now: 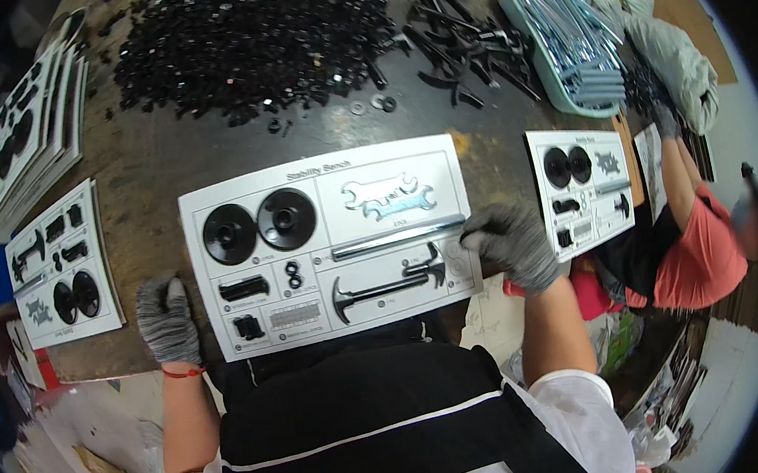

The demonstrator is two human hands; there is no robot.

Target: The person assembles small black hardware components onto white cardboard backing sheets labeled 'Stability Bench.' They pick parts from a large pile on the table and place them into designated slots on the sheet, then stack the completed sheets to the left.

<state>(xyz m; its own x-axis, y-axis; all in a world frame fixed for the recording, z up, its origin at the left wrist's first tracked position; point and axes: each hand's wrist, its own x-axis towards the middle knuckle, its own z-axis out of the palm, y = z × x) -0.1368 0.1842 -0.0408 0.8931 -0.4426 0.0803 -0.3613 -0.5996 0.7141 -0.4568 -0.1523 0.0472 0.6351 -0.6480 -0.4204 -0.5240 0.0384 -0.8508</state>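
Observation:
A white display card (386, 304) lies before me at the table's near edge. Mounted on it are two black round discs (287, 219), two silver wrenches (398, 200), a metal tube (397, 237), a black T-shaped handle (382, 288) and small black parts in printed boxes. My right hand (515, 246), in a grey knit glove, reaches over the card's right side, its fingers pressed together by the lower right box; whatever they hold is hidden. My left hand (168, 322), gloved alike, is curled beside the card's left edge, its contents not visible.
Black small parts (251, 44) are heaped at the back, with black handles (460, 33) beside them. A pale green basket (530, 49) holds metal tubes. Finished-looking cards (63, 267) are stacked at left; another card (589, 216) stands at right. A co-worker in a coral top (700, 256) is at right.

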